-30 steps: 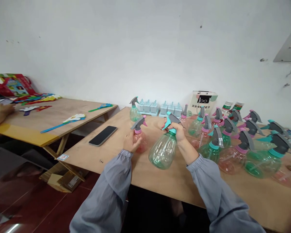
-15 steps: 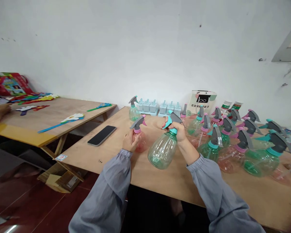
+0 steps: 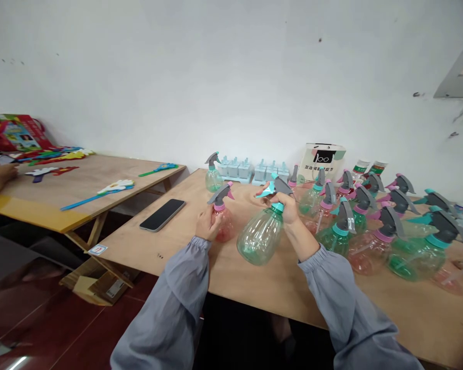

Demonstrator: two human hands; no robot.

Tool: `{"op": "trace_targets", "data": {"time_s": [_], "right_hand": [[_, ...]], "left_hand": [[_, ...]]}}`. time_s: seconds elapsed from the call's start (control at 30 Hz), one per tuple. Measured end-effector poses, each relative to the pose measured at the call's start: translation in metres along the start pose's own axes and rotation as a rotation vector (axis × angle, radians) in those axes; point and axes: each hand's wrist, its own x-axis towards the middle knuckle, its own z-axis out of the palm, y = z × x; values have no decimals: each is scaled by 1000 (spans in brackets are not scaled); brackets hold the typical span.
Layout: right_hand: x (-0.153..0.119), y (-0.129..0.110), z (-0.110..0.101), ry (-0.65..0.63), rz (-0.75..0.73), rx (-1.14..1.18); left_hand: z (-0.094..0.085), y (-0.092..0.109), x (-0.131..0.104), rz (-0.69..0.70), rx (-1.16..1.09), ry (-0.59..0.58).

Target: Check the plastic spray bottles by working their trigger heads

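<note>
My left hand (image 3: 207,224) is wrapped round the lower side of a pink spray bottle (image 3: 224,226) with a grey and pink head, upright at the table's middle. Just to its right, my right hand (image 3: 286,205) grips the neck and grey-turquoise head of a green spray bottle (image 3: 259,237), which tilts with its base toward the left. Several green and pink spray bottles (image 3: 416,257) crowd the table's right side. One small green spray bottle (image 3: 213,179) stands near the back edge.
A black phone (image 3: 162,215) lies on the wooden table (image 3: 139,257). Light-blue moulds (image 3: 235,169) and a printed bag (image 3: 320,163) stand along the wall. On the left table (image 3: 88,177) lie colourful hand-shaped pieces (image 3: 118,187), beside another person's hand. A cardboard box (image 3: 100,282) is below.
The head of the green bottle in my right hand has tipped slightly, and the bottle has shifted a little up and to the right. My left hand keeps its hold on the pink bottle.
</note>
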Motion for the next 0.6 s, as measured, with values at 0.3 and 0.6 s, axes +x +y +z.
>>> {"op": "trace_targets", "data": {"time_s": [0.3, 0.6], "right_hand": [[0, 6, 2, 271, -103, -12], [-4, 7, 8, 244, -185, -374]], "left_hand": [[0, 0, 1, -3, 4, -3], [0, 0, 1, -13, 5, 2]]}}
